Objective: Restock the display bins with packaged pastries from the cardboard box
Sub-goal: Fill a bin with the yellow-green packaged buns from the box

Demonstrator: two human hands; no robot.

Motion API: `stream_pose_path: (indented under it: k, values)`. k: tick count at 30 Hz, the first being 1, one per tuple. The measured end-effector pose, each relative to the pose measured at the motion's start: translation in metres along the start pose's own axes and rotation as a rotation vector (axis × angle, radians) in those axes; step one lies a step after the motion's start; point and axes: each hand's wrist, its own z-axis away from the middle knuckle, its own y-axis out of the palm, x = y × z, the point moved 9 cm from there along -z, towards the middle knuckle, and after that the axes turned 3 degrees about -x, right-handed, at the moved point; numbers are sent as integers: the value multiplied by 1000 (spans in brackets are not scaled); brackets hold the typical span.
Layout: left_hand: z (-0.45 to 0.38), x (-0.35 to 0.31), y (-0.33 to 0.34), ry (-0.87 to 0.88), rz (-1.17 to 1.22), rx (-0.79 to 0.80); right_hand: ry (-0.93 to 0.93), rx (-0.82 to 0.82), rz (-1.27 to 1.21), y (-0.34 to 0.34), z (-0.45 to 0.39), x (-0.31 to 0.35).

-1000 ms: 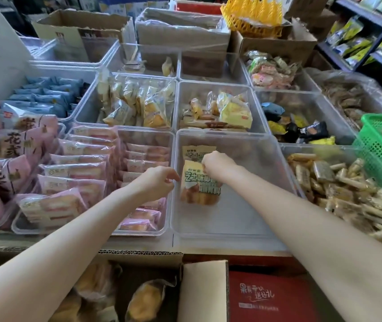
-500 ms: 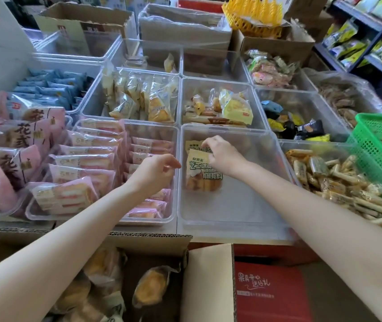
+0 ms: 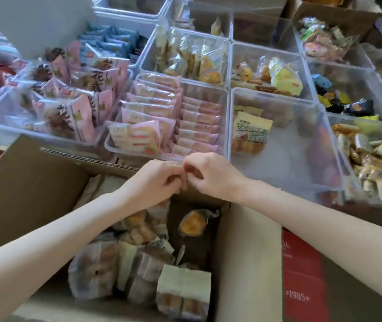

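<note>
A snack shop's display counter

You face rows of clear plastic bins (image 3: pixel 285 145) stocked with wrapped pastries (image 3: pixel 153 105) and candies (image 3: pixel 322 40), and at the near edge an open cardboard box (image 3: pixel 29 191) of packaged stock beside a red carton (image 3: pixel 301 275).

The clear bin (image 3: pixel 301 173) lay mostly bare: two packaged pastries (image 3: pixel 250 133) sat at its left side, leaving floor free to the right and front. The neighbouring pink-packet bin (image 3: pixel 226 117) was packed full. Below, the cardboard box (image 3: pixel 34 194) stood open-topped, its raised flap (image 3: pixel 248 252) walling the right side.
</note>
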Motion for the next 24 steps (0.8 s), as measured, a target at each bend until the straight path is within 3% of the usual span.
stream_pose_path:
  k: [3,5,7,9,12,15,18,24]
  values:
    - [11,-10,4,108,-150,-15,-20,-129,199,8,5,15]
    - [18,-15,5,201,-287,-28,-22,-278,227,-7,12,22]
    - [25,-11,10,241,-315,4,-65,-293,217,-11,19,32]
    - [33,-2,21,210,-262,90,-77,-43,263,16,25,39]
    - [52,23,66,80,-357,448,-3,606,433,96,54,28]
    - [77,44,95,-72,-373,720,232,1026,210,165,93,11]
    - [84,50,104,-141,-329,805,453,1155,-45,206,115,11]
    - [76,36,117,-263,-153,998,422,1085,-95,178,88,17]
